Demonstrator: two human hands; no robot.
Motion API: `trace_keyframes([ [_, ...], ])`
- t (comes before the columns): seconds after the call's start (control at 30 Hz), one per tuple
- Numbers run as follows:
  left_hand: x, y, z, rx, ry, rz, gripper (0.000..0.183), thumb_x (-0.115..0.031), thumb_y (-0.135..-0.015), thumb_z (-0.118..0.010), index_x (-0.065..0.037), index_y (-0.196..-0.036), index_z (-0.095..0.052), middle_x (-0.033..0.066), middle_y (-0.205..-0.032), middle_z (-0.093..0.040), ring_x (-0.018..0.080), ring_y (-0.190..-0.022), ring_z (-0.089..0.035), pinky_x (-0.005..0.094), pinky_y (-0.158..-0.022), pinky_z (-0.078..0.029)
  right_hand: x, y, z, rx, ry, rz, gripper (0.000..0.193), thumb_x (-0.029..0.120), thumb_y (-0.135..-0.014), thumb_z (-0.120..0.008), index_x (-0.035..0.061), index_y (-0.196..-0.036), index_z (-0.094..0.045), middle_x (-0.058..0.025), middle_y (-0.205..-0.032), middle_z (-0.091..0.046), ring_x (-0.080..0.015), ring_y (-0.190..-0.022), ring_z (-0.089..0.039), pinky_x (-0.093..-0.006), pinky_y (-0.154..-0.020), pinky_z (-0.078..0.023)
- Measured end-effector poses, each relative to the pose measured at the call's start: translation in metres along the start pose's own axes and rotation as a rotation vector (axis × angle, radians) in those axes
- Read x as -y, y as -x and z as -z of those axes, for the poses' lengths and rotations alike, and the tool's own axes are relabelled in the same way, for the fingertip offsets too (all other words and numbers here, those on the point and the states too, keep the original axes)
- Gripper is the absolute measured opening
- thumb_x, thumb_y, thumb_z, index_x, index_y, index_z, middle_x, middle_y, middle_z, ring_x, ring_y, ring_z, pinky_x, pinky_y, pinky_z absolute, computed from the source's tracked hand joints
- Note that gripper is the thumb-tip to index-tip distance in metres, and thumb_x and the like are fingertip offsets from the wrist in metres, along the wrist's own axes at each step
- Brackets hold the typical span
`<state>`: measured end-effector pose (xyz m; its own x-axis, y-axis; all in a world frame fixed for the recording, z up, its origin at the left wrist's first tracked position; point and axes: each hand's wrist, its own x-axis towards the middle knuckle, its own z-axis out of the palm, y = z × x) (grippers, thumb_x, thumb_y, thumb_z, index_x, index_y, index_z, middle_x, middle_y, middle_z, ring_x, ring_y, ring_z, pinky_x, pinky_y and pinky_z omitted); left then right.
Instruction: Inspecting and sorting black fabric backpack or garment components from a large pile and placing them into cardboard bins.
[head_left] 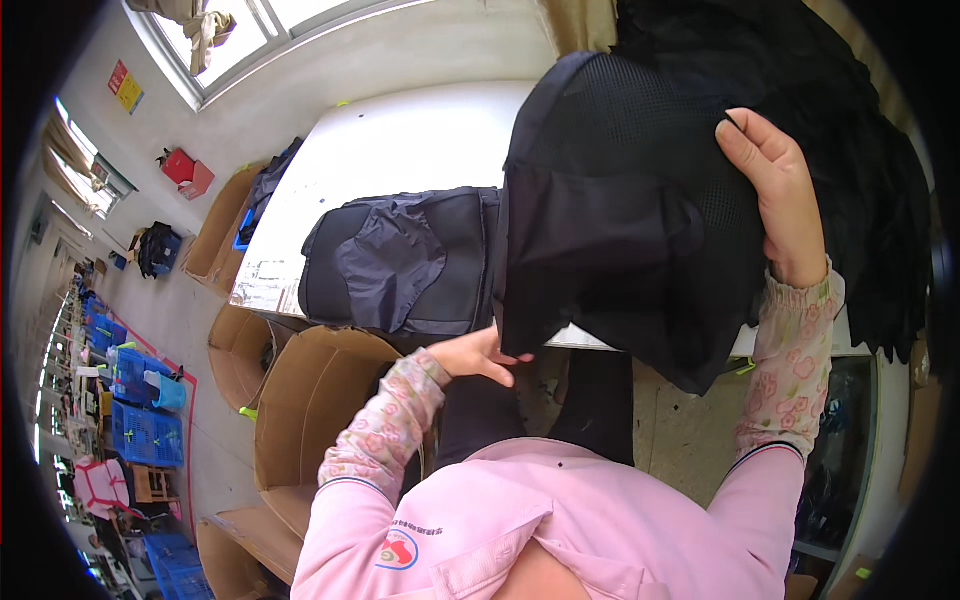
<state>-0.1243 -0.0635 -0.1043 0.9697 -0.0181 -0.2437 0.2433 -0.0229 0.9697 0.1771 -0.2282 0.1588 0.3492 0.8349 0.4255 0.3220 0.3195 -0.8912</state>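
A large black fabric panel (pixel 610 230) with a mesh upper part is spread in front of me, overhanging the table's near edge. At its upper right, my right hand (pixel 780 190) pinches the mesh edge between thumb and fingers. By the panel's lower left corner is my left hand (pixel 472 354), with thumb and fingers apart; the cloth partly covers the fingertips. Left of the panel lie stacked black fabric pieces (pixel 460 260), topped by a thin, dark, curved-edged piece (pixel 390 262).
A large heap of black fabric (pixel 800 70) covers the right of the white table (pixel 400 130). Open cardboard boxes (pixel 310 400) stand along my left. Farther left are blue crates (pixel 145 430) on the floor. A window (pixel 250 40) is at the back left.
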Motion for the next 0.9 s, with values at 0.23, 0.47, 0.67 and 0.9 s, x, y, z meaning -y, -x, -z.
trace_keyframes([
  [0.23,0.027,-0.106,-0.038,-0.206,1.251,-0.592,0.061,-0.036,-0.093,-0.06,-0.003,-0.139,-0.036,0.0108,-0.144,-0.04,0.0265,-0.133,-0.041,0.0407,-0.112,-0.03,0.007,0.002,-0.02,0.006,-0.512,-0.118,0.018,0.018,-0.095,-0.058,0.0031,-0.1,-0.065,0.0,-0.092,-0.068,-0.0076,-0.078,-0.063,-0.0204,-0.07,-0.05],
  [0.47,-0.058,-0.1,-0.048,-0.172,1.416,-0.342,0.029,-0.018,-0.092,-0.049,0.0,-0.11,-0.063,0.0122,-0.11,-0.066,0.0258,-0.102,-0.062,0.0419,-0.096,-0.047,-0.087,-0.004,-0.026,-0.125,0.197,0.12,0.017,0.018,-0.092,-0.063,0.0012,-0.094,-0.062,-0.0007,-0.084,-0.064,-0.0045,-0.078,-0.057,-0.0248,-0.065,-0.046],
  [0.67,-0.097,-0.053,-0.026,0.969,1.001,-1.066,0.05,-0.036,-0.1,-0.032,-0.003,-0.087,-0.067,0.0134,-0.069,-0.066,0.0194,-0.053,-0.059,0.0336,-0.06,-0.048,-0.24,0.044,-0.036,0.095,1.134,-0.252,0.033,0.04,-0.089,-0.057,0.0077,-0.097,-0.056,-0.0232,-0.078,-0.065,-0.042,-0.076,-0.064,-0.0527,-0.068,-0.049],
  [0.9,-0.086,0.063,0.063,-0.952,0.228,-0.351,0.047,-0.041,-0.098,-0.049,0.002,-0.115,-0.061,0.0086,-0.112,-0.065,0.0163,-0.097,-0.062,0.0273,-0.087,-0.047,-0.248,0.044,0.061,-0.159,0.157,-0.369,0.029,0.028,-0.094,-0.06,0.0042,-0.079,-0.066,0.0019,-0.078,-0.064,-0.0065,-0.072,-0.053,-0.0252,-0.07,-0.043],
])
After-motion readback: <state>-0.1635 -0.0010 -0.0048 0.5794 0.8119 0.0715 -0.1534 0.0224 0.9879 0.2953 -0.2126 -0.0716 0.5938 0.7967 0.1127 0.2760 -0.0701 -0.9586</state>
